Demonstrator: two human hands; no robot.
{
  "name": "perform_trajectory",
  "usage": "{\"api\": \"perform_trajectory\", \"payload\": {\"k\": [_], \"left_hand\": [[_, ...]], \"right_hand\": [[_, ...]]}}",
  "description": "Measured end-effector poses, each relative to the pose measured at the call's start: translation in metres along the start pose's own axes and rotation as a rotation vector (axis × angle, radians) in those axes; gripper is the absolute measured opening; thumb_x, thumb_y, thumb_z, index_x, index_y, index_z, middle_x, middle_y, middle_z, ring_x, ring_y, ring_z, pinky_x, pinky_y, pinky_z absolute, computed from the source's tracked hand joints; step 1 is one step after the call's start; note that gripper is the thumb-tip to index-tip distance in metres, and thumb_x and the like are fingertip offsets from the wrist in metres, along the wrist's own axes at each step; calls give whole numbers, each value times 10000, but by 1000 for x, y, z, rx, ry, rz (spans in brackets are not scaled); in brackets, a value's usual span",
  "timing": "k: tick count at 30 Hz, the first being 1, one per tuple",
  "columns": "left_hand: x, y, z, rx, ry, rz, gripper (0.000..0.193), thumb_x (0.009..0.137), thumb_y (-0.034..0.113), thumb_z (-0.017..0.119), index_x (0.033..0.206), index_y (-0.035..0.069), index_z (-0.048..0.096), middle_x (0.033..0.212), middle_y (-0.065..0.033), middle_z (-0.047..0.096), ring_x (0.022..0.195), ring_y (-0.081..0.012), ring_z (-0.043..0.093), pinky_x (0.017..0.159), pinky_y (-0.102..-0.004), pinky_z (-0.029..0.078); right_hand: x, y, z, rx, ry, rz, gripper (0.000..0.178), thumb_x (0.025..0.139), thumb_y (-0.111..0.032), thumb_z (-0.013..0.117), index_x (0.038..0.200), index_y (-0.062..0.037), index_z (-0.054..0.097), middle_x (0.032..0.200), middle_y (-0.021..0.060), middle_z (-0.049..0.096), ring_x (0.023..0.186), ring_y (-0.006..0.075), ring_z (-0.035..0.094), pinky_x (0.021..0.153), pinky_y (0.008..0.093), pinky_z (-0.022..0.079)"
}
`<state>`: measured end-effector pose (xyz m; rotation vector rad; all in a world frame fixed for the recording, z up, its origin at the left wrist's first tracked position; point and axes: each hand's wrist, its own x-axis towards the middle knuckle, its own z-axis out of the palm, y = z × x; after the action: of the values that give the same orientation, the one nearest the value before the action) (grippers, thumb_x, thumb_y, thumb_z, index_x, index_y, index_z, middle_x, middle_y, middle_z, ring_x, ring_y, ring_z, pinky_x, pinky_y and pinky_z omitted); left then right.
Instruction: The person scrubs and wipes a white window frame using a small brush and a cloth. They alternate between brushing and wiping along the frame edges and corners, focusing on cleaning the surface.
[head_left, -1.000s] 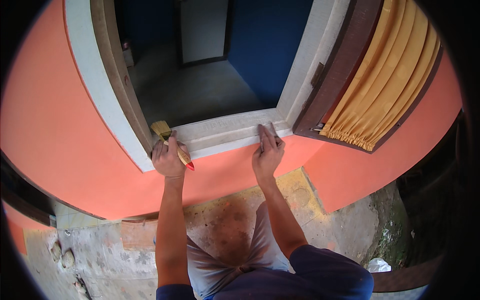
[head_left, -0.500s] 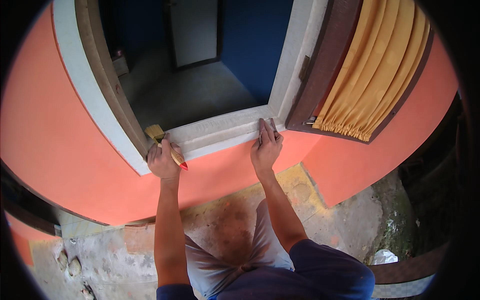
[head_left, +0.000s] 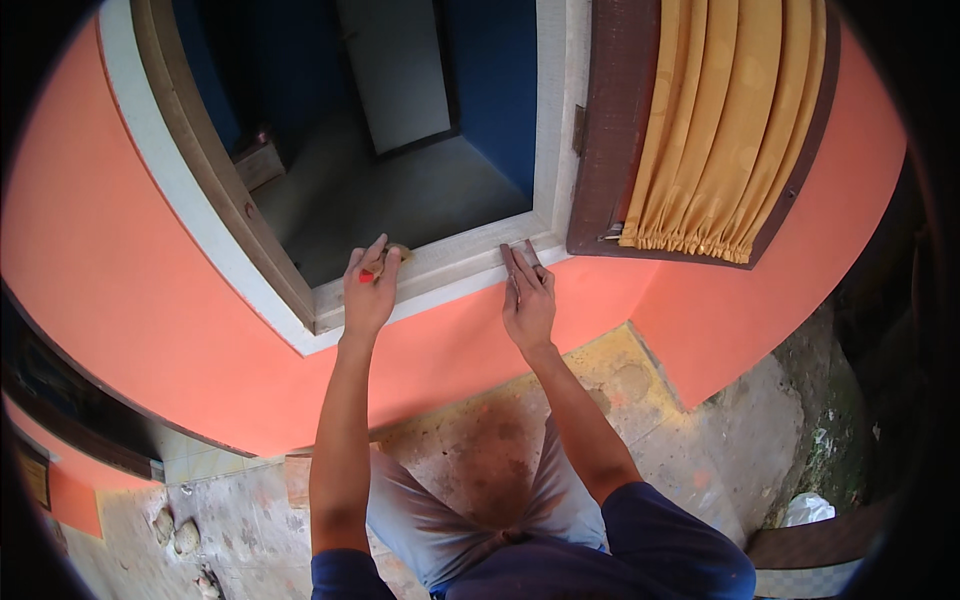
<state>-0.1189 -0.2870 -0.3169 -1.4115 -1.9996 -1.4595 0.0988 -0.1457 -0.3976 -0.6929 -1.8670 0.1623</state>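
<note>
In the head view, the left hand (head_left: pixel 371 287), closed round the brush (head_left: pixel 375 268), has moved from the corner toward the middle of the sill (head_left: pixel 450 268), so the brush is by another part. The right hand (head_left: pixel 530 308) holds a flat brown piece (head_left: pixel 507 262) at the sill's right end.
</note>
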Motion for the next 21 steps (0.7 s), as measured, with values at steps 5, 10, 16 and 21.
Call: {"api": "perform_trajectory", "payload": {"k": [5, 10, 16, 21], "left_hand": [[40, 17, 77, -521, -227, -235, 389, 1012, 252, 697, 1255, -52, 702, 1037, -128, 738, 891, -195, 714, 815, -305, 561], [70, 58, 140, -934, -474, -426, 349, 998, 205, 710, 1195, -83, 707, 1101, -145, 744, 981, -201, 736, 854, -323, 612], [87, 43, 186, -639, -429, -465, 280, 925, 140, 720, 1048, -110, 735, 999, -181, 754, 882, -239, 764, 748, -333, 657], [93, 59, 203, -914, -361, -524, 264, 907, 152, 721, 936, -109, 751, 884, -164, 766, 837, -209, 770, 711, -322, 654]], "right_hand": [[-35, 8, 8, 52, -8, 17, 379, 1023, -74, 561, 1388, -7, 637, 1497, 79, 604, 1167, 360, 587, 1034, 419, 496], [-51, 4, 9, 110, -89, 91, 487, 968, -35, 591, 1455, -25, 580, 1534, 74, 569, 1146, 365, 607, 979, 411, 545], [-55, 11, 15, 93, -115, 91, 651, 861, 3, 628, 1500, -95, 549, 1553, 54, 552, 1162, 355, 612, 940, 428, 554], [-49, 11, 8, 79, -162, 149, 675, 863, -2, 629, 1523, -96, 520, 1558, 47, 545, 1171, 362, 612, 933, 432, 564]]}}
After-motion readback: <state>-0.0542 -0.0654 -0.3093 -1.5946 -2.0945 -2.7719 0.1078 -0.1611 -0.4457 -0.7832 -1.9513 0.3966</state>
